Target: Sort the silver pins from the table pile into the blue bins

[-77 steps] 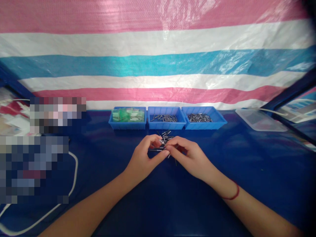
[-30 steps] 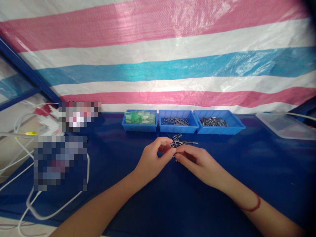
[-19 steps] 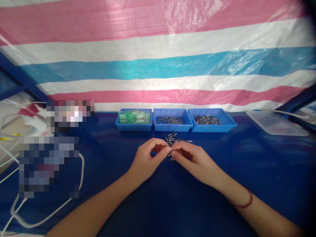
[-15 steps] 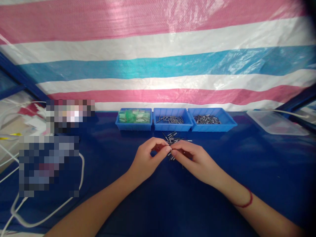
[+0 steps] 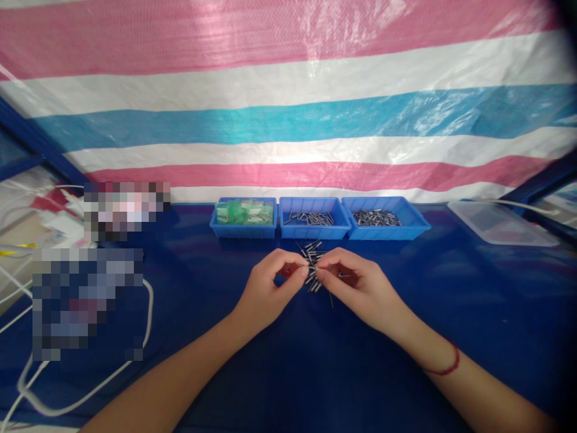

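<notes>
Left hand (image 5: 265,282) and right hand (image 5: 367,285) are parting slightly, both pinching one pin (image 5: 311,267), baring its middle near the pile (image 5: 312,246).

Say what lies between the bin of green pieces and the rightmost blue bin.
The middle blue bin, holding thin metal rods, stands between them, as the head view shows.

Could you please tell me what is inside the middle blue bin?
The middle blue bin holds loose, thin metal pins; whatever lies directly under them is covered and cannot be seen.
</notes>
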`<act>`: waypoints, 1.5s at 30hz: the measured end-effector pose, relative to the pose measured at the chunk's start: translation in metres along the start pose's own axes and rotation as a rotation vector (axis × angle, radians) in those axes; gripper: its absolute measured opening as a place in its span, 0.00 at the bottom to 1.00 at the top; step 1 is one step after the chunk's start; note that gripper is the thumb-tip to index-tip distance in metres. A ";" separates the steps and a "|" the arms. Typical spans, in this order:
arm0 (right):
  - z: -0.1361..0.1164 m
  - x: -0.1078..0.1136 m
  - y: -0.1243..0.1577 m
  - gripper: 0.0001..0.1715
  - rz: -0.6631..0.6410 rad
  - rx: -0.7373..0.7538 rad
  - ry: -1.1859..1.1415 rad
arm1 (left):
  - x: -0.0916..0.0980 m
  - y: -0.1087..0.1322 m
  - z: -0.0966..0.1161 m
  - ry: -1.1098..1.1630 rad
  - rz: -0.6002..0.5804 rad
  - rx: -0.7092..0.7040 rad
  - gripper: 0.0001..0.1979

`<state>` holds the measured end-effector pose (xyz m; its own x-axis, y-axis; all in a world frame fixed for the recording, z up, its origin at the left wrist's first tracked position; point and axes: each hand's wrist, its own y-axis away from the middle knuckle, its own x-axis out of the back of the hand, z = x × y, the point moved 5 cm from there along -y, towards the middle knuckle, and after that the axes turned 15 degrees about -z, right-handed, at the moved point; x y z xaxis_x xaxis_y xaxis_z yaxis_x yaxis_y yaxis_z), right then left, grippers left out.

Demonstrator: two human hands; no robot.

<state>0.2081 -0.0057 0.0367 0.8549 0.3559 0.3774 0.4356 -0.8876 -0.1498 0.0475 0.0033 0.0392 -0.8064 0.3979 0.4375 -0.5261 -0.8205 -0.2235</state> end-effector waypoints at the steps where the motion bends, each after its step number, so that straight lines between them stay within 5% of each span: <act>1: 0.000 0.001 0.000 0.07 0.013 0.002 -0.024 | 0.000 0.000 0.000 -0.001 -0.005 -0.004 0.04; 11: -0.002 0.005 0.003 0.07 0.052 0.052 -0.106 | -0.002 -0.002 0.000 -0.034 -0.045 -0.049 0.04; 18: -0.009 0.010 0.004 0.07 0.069 0.100 0.131 | -0.002 -0.001 0.006 -0.155 -0.047 -0.125 0.05; 21: -0.001 0.034 0.002 0.09 0.219 0.068 0.208 | -0.004 -0.001 0.003 -0.272 -0.065 -0.091 0.11; 25: 0.022 0.089 0.007 0.13 0.581 -0.066 0.408 | -0.010 -0.001 -0.005 -0.525 -0.142 -0.068 0.12; 31: 0.045 0.123 0.005 0.18 0.571 -0.250 0.648 | -0.015 -0.003 -0.016 -0.683 -0.227 -0.047 0.08; 35: 0.039 0.108 0.004 0.16 0.546 -0.184 0.573 | -0.015 -0.003 -0.016 -0.720 -0.223 -0.059 0.06; 45: 0.011 0.036 -0.004 0.09 0.254 0.045 0.549 | -0.017 -0.003 -0.014 -0.768 -0.296 0.033 0.09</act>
<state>0.2402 0.0135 0.0404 0.6684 -0.0788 0.7396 0.2591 -0.9074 -0.3308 0.0587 0.0046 0.0200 -0.2196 0.2177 0.9510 -0.6700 -0.7422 0.0152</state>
